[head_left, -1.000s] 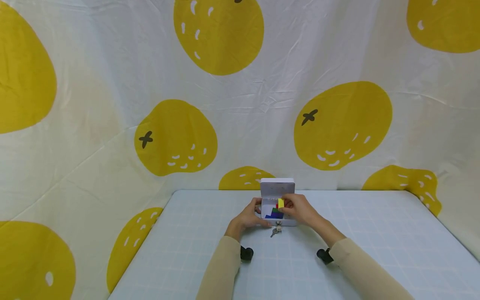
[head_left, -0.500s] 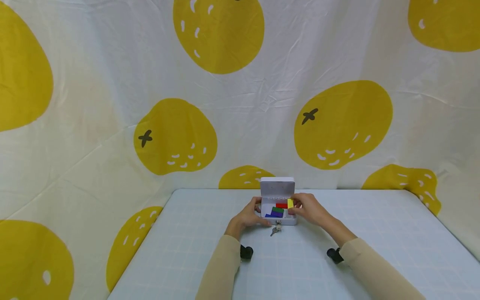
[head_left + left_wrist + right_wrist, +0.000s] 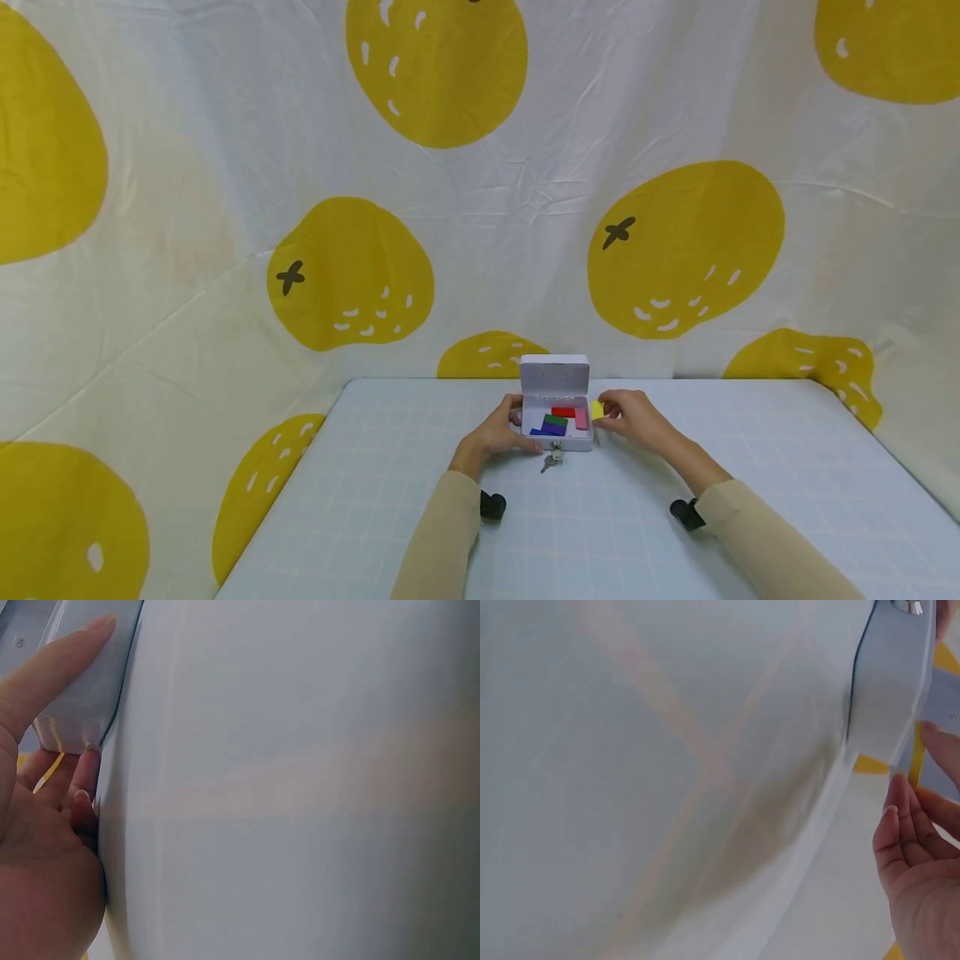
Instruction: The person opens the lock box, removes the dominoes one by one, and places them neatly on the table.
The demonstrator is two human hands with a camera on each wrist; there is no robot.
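The right hand has a narrow grip: thumb and fingertips pinch a thin yellow block just beside the right wall of a white lockbox; whether block and wall touch is hard to tell from these angles. The left hand grips the lockbox at its front left corner, thumb stretched along the front wall, fingers bent against the left side. The lockbox is smooth and glossy with rounded corners, its lid raised at the back. Inside lie rectangular blocks: a red block towards the back, a pink block by the right wall, a green block and a dark blue block together near the middle. A silvery key lies before the lockbox on the pale blue, faintly checked tabletop. Behind hangs a creased white cloth printed with large yellow fruit
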